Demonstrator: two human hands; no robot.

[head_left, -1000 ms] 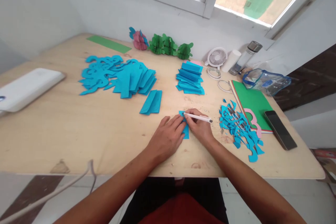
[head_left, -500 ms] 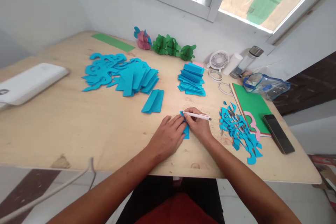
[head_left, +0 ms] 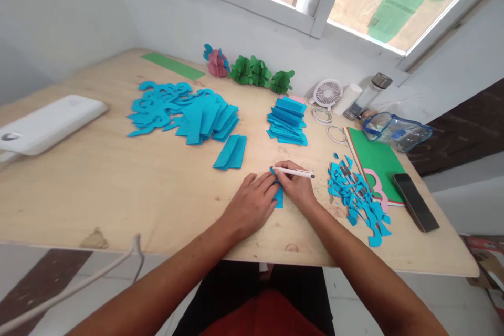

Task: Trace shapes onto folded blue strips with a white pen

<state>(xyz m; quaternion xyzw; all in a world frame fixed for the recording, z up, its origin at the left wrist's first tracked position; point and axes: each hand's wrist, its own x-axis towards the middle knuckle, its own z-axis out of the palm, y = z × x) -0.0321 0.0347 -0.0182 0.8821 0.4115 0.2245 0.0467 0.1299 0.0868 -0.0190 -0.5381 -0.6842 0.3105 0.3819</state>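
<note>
My right hand [head_left: 294, 184] grips a white pen [head_left: 296, 172], its tip end down at a small piece of blue paper [head_left: 279, 199]. My left hand [head_left: 254, 202] lies flat with fingers stretched across that paper, pressing it to the table and covering much of it. Just beyond my left hand is a folded blue paper strip [head_left: 230, 152]. A stack of folded blue strips [head_left: 286, 121] sits farther back, and blue paper scraps [head_left: 357, 194] are heaped to the right of my right hand.
Curvy blue cutouts [head_left: 157, 105] and blue folded pieces [head_left: 207, 118] cover the back left. Green paper ornaments [head_left: 252, 70], a small fan [head_left: 327, 93] and a bottle [head_left: 368, 97] line the wall. A phone [head_left: 415, 202] lies right; a white device [head_left: 51, 121] lies left.
The view has shifted slightly. Both hands, the pen and the blue paper stay in nearly the same place, with the pen only a little moved.
</note>
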